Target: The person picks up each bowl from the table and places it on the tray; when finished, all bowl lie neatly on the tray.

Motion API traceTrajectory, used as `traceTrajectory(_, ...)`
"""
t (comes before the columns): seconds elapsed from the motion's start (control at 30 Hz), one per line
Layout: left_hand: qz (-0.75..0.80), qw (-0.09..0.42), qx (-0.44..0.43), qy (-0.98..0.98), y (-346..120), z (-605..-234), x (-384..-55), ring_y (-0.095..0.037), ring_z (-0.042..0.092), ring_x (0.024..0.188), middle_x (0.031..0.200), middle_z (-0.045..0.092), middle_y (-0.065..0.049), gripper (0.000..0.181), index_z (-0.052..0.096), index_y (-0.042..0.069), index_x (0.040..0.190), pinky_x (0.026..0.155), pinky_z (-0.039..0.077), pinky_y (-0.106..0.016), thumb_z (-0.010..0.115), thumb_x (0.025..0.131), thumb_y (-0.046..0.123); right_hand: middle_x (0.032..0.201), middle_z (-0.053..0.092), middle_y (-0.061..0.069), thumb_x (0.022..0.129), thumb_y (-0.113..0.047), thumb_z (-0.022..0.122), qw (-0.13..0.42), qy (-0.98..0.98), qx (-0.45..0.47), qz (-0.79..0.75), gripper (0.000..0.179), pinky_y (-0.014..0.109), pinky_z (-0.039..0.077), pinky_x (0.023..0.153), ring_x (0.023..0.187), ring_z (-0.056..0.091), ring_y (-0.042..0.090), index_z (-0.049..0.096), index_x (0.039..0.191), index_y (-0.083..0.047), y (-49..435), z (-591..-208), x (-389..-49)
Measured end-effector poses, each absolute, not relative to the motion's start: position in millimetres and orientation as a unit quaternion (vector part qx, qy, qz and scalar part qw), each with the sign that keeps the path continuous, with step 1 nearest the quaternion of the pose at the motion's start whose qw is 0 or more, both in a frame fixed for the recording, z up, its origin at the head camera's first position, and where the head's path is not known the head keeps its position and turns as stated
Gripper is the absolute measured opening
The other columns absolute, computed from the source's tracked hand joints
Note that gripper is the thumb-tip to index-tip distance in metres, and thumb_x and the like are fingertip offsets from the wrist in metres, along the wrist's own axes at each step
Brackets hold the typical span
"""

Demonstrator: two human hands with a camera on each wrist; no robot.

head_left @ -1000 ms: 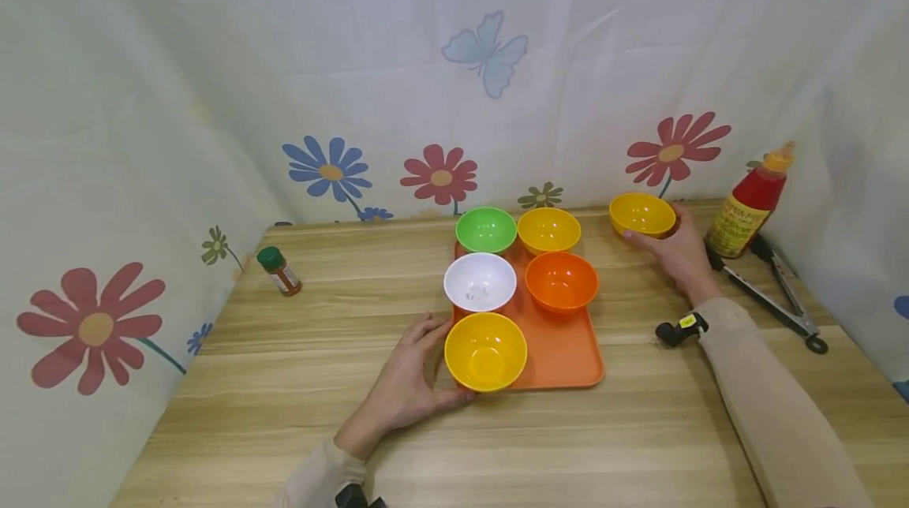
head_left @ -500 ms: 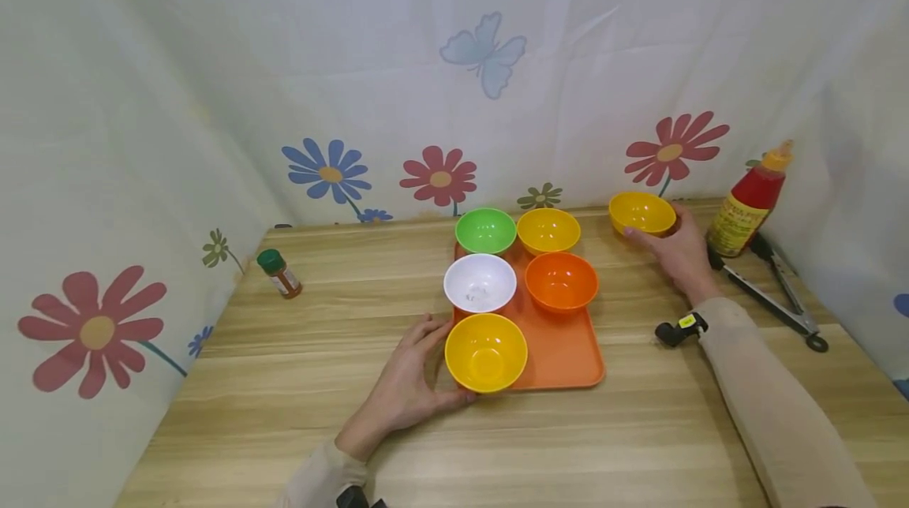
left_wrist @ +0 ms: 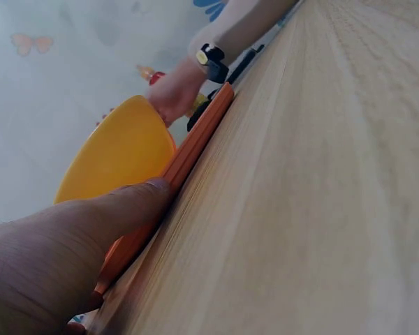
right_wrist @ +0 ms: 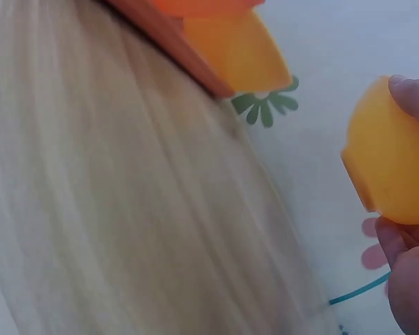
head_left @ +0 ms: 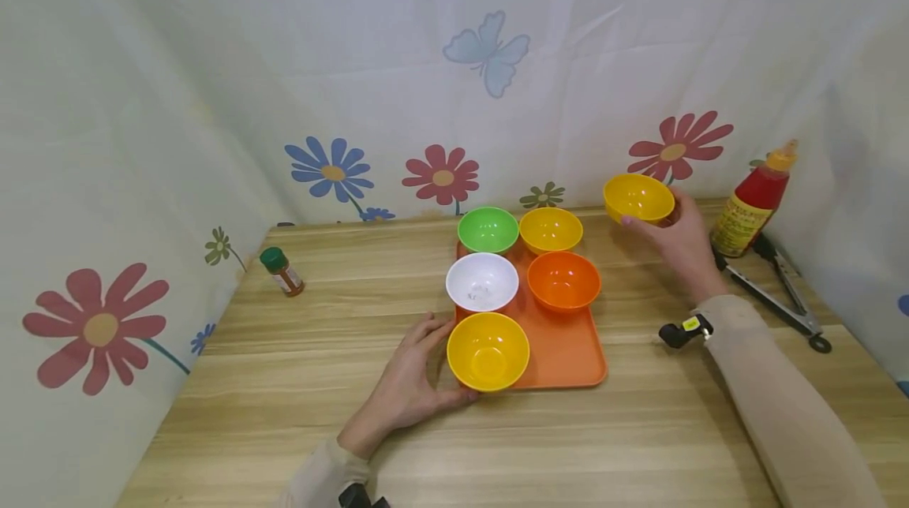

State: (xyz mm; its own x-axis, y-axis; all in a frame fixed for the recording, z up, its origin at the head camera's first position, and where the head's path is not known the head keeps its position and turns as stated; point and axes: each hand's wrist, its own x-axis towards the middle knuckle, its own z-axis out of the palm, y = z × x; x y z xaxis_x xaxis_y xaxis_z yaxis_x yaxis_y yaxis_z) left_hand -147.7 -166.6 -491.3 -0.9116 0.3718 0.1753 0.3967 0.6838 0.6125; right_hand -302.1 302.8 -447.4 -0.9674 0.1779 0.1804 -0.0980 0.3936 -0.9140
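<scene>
My right hand [head_left: 687, 246] grips a small yellow bowl [head_left: 639, 199] by its side, raised off the table at the back right. In the right wrist view thumb and fingers clasp this tilted bowl [right_wrist: 394, 157], clear of the wood. My left hand [head_left: 403, 386] spans the near left corner of an orange tray [head_left: 568, 354], fingers along its left side. Seen from the left wrist, the thumb lies against the tray's rim [left_wrist: 195, 139]. A larger yellow bowl [head_left: 488, 352] stands on that corner. Behind it are a white bowl [head_left: 482, 282], an orange bowl [head_left: 564, 281], a green bowl [head_left: 488, 230] and another yellow bowl [head_left: 551, 230].
A red sauce bottle [head_left: 754, 204] stands at the right, with metal tongs [head_left: 777, 303] lying beside it. Far to the left is a small green-capped spice jar [head_left: 282, 271]. A flowered white curtain [head_left: 369, 58] hangs behind the wooden table [head_left: 341, 311].
My right hand has lifted the small yellow bowl off the table, up and slightly leftward. The left hand and the bowls on the tray stay where they were.
</scene>
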Motion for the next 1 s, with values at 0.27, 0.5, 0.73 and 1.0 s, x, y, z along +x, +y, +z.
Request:
traceTrajectory(0.27,-0.338,0.017,-0.206,-0.918,-166.5,-491.2,-147.4,-0.037,0.033,0.166,0.168,0.051,-0.010,0.114,0.055,0.009,0.164,0.131,0.035,-0.066,0.103,0.072,0.058,0.175,0.039,0.009,0.096,-0.050,0.086,0.137,-0.824,0.005,0.550,0.105,0.046,0.040,0.131,0.155,0.044,0.033,0.025,0.176,-0.020,292.1,-418.4,-285.6)
traceTrajectory(0.5,-0.339,0.018,-0.208,-0.917,-166.3,-490.9,-147.6,-0.037,0.033,0.166,0.167,0.052,-0.009,0.113,0.056,0.008,0.163,0.132,0.034,-0.065,0.104,0.072,0.055,0.170,0.044,0.010,0.099,-0.041,0.086,0.152,-0.821,0.047,0.548,0.095,0.024,0.047,0.122,0.148,0.049,0.030,0.031,0.174,-0.021,282.5,-397.2,-267.1)
traceTrajectory(0.73,-0.341,0.017,-0.204,-0.917,-167.0,-491.3,-147.1,-0.037,0.031,0.167,0.168,0.051,-0.009,0.114,0.056,0.008,0.163,0.131,0.033,-0.066,0.102,0.072,0.058,0.168,0.046,0.008,0.099,-0.024,0.088,0.158,-0.814,0.083,0.553,0.092,0.011,0.045,0.114,0.148,0.050,0.026,0.034,0.173,-0.019,274.5,-382.9,-248.8)
traceTrajectory(1.0,-0.342,0.021,-0.212,-0.915,-167.6,-491.8,-148.5,-0.037,0.033,0.166,0.165,0.053,-0.008,0.113,0.057,0.007,0.162,0.132,0.033,-0.064,0.104,0.071,0.055,0.167,0.047,0.007,0.097,-0.013,0.089,0.156,-0.815,0.109,0.548,0.093,0.012,0.044,0.115,0.149,0.051,0.024,0.035,0.172,-0.016,266.7,-375.6,-227.3)
